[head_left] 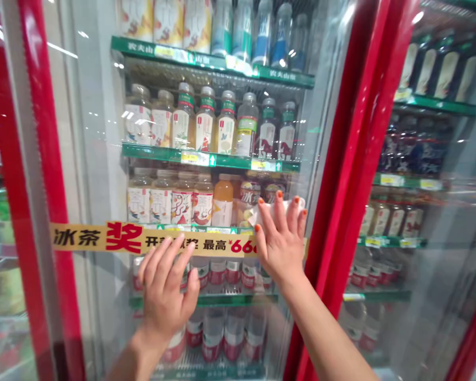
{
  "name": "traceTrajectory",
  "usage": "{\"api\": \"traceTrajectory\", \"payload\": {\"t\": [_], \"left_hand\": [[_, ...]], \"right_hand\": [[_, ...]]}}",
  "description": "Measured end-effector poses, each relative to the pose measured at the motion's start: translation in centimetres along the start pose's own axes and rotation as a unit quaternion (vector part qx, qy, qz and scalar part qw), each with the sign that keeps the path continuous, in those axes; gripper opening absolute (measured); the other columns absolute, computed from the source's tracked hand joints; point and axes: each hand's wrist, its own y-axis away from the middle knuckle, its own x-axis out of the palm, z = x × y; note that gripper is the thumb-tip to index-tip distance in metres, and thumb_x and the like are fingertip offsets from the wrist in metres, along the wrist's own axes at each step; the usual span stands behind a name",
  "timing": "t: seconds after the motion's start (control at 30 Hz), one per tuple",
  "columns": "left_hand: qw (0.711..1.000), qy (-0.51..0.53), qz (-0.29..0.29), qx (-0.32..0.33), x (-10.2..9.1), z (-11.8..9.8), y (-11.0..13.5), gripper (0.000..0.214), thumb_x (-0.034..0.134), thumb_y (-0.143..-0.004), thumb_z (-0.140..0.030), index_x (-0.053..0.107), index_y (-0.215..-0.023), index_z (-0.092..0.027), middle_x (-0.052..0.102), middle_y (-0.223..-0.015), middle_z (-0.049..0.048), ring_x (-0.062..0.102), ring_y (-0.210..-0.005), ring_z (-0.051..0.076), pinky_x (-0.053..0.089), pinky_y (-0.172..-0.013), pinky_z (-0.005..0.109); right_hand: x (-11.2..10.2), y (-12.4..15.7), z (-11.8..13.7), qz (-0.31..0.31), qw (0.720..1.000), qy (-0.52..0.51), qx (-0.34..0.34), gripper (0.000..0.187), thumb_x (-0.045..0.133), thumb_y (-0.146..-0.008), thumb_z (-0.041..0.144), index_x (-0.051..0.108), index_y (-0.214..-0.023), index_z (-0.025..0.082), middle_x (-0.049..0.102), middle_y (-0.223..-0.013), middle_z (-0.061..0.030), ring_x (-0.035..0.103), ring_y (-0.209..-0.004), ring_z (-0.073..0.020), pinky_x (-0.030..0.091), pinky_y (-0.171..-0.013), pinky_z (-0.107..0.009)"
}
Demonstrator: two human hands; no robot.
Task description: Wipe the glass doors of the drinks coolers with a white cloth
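My right hand [281, 238] is spread on the glass door [91, 121] of a drinks fridge, holding a white tissue [299, 203] flat under its fingers. Orange polish shows on that hand's nails. Lower and to the left, my left hand [168, 280] is open with its fingers apart and nothing in it. Its fingertips overlap a yellow sticker strip [218, 246] with black and red lettering that runs across the door. Whether they touch the glass, I cannot tell. The right palm covers part of the strip's right end.
Behind the glass, bottled drinks [204, 119] stand in rows on shelves with green edges [218, 159]. A red door frame [351, 174] rises to the right, another red frame [49, 174] to the left. Beyond the right frame is a second fridge with more bottles [424, 63].
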Motion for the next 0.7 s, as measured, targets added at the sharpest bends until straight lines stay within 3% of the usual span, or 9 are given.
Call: {"api": "traceTrajectory", "payload": {"t": [0.07,0.17,0.27,0.37,0.43,0.5,0.57,0.63,0.7], "left_hand": [[1.000,-0.004,-0.017,0.014,0.1,0.6,-1.8,0.079,0.067,-0.099,-0.018,0.041,-0.171,-0.037,0.049,-0.175,0.0023,0.043,-0.165,0.025,0.030,-0.139,0.051],[0.999,-0.041,-0.004,0.018,1.3,1.4,-3.5,0.079,0.065,-0.102,-0.023,0.034,-0.175,-0.035,0.036,-0.181,0.0023,0.028,-0.172,0.025,0.019,-0.143,0.052],[0.996,-0.083,0.025,0.017,2.5,1.7,-3.8,0.081,0.064,-0.104,-0.029,0.028,-0.177,-0.030,0.024,-0.185,0.0041,0.015,-0.175,0.024,0.007,-0.145,0.051],[0.995,-0.089,0.033,0.021,2.9,1.7,-3.4,0.082,0.063,-0.105,-0.030,0.026,-0.178,-0.030,0.022,-0.185,0.0024,0.014,-0.175,0.022,0.006,-0.145,0.049],[0.995,-0.088,0.032,0.023,2.8,1.7,-3.3,0.083,0.064,-0.104,-0.030,0.025,-0.178,-0.030,0.021,-0.185,0.0013,0.014,-0.175,0.022,0.007,-0.145,0.050],[0.995,-0.089,0.030,0.021,2.8,1.6,-3.3,0.084,0.064,-0.104,-0.031,0.025,-0.178,-0.031,0.021,-0.185,0.0013,0.014,-0.175,0.023,0.008,-0.145,0.051],[0.995,-0.090,0.029,0.019,2.8,1.6,-3.3,0.084,0.063,-0.104,-0.031,0.025,-0.178,-0.030,0.021,-0.185,0.0015,0.015,-0.175,0.023,0.008,-0.145,0.051],[0.995,-0.091,0.029,0.020,2.8,1.6,-3.3,0.083,0.063,-0.104,-0.031,0.025,-0.178,-0.030,0.021,-0.186,0.0014,0.014,-0.175,0.023,0.008,-0.145,0.050],[0.995,-0.091,0.032,0.023,2.8,1.6,-3.3,0.083,0.064,-0.104,-0.030,0.025,-0.178,-0.029,0.020,-0.186,0.0014,0.013,-0.175,0.022,0.007,-0.145,0.049]], "right_hand": [[0.1,2.8,0.3,-0.004,1.000,-0.003,0.017,0.088,0.059,-0.107,0.037,0.008,-0.179,0.036,0.013,-0.188,-0.0019,0.004,-0.174,-0.0428,0.025,-0.137,-0.074],[0.4,5.7,2.7,0.032,0.997,-0.019,-0.071,0.084,0.060,-0.107,0.042,0.018,-0.179,0.033,0.024,-0.186,0.0014,0.001,-0.176,-0.0347,0.011,-0.143,-0.063],[0.5,3.3,3.7,0.035,0.985,-0.033,-0.167,0.074,0.057,-0.109,0.052,0.029,-0.176,0.038,0.033,-0.181,0.0096,0.001,-0.176,-0.0260,-0.002,-0.145,-0.053],[0.2,-0.7,1.2,0.003,0.996,-0.014,-0.085,0.075,0.055,-0.111,0.049,0.021,-0.177,0.039,0.025,-0.185,0.0070,0.001,-0.176,-0.0293,0.007,-0.144,-0.059],[0.0,-0.8,-0.8,-0.013,1.000,0.004,0.000,0.079,0.054,-0.111,0.043,0.013,-0.179,0.038,0.016,-0.187,0.0028,0.003,-0.175,-0.0355,0.019,-0.141,-0.067],[0.0,1.7,-1.5,-0.014,0.999,0.015,0.043,0.083,0.054,-0.110,0.038,0.009,-0.179,0.036,0.009,-0.188,0.0000,0.003,-0.175,-0.0392,0.025,-0.137,-0.071],[0.2,5.5,-0.4,-0.001,0.999,0.010,0.036,0.086,0.056,-0.108,0.037,0.009,-0.180,0.033,0.005,-0.188,-0.0007,-0.001,-0.175,-0.0387,0.020,-0.139,-0.070],[0.6,8.2,1.9,0.017,0.999,-0.007,-0.027,0.086,0.058,-0.107,0.044,0.012,-0.179,0.032,0.007,-0.188,0.0026,-0.003,-0.175,-0.0355,0.006,-0.143,-0.063],[0.9,8.0,4.0,0.035,0.994,-0.018,-0.105,0.082,0.058,-0.107,0.052,0.020,-0.178,0.034,0.015,-0.186,0.0073,-0.004,-0.176,-0.0313,-0.004,-0.144,-0.056]]}}
